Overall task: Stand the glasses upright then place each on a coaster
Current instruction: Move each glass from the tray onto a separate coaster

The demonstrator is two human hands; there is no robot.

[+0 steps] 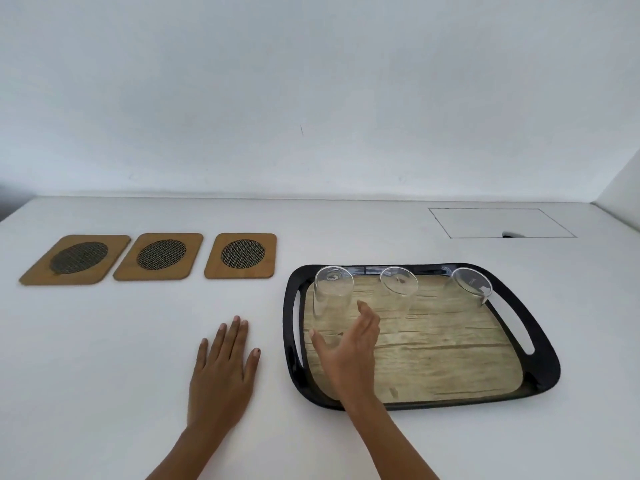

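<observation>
Three clear glasses stand upside down along the far side of a black tray [540, 368] with a wood-pattern floor: a left glass [332, 292], a middle glass [399, 284] and a right glass [471, 282]. Three wooden coasters with dark mesh centres lie in a row to the tray's left: a left coaster [74, 259], a middle coaster [159, 256] and a right coaster [241, 255]. My right hand [349, 351] hovers over the tray just in front of the left glass, fingers spread, holding nothing. My left hand [223, 372] rests flat on the table left of the tray.
The white table meets a white wall at the back and a side wall at the far right. A rectangular hatch outline [498, 222] is set in the table behind the tray. The table's left edge shows at the far left.
</observation>
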